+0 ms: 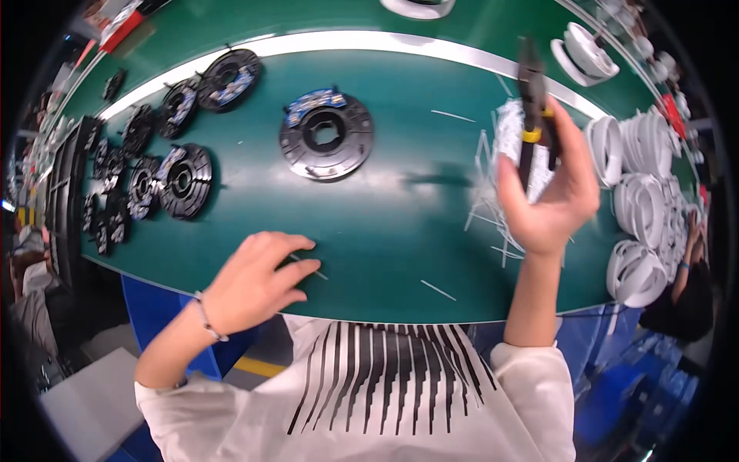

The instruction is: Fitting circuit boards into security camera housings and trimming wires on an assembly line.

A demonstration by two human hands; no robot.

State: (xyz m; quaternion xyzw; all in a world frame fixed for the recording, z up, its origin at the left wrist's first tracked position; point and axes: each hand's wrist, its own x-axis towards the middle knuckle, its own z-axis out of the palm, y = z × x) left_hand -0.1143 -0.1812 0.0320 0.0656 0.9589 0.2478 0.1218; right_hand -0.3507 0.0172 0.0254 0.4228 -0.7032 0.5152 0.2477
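Note:
My right hand [556, 206] is raised over the right part of the bench, closed around pliers [531, 86] with dark jaws and black-and-yellow handles. The jaws point away from me and are slightly blurred. Low over the near edge is my left hand [250, 279], its fingers apart and holding nothing. A thin white strip [321, 275] lies by its fingertips; whether they touch it I cannot tell. Farther off, at the middle, a round black disc part [331, 150] lies flat, with a blue circuit board [315, 104] along its far rim.
Several similar black discs [185, 181] with boards crowd the left side. White rings [637, 269] are stacked at the right. Loose white strips [485, 204] and a clear plastic bag [508, 127] lie near my right hand. A pale band [385, 42] crosses the green bench [385, 231].

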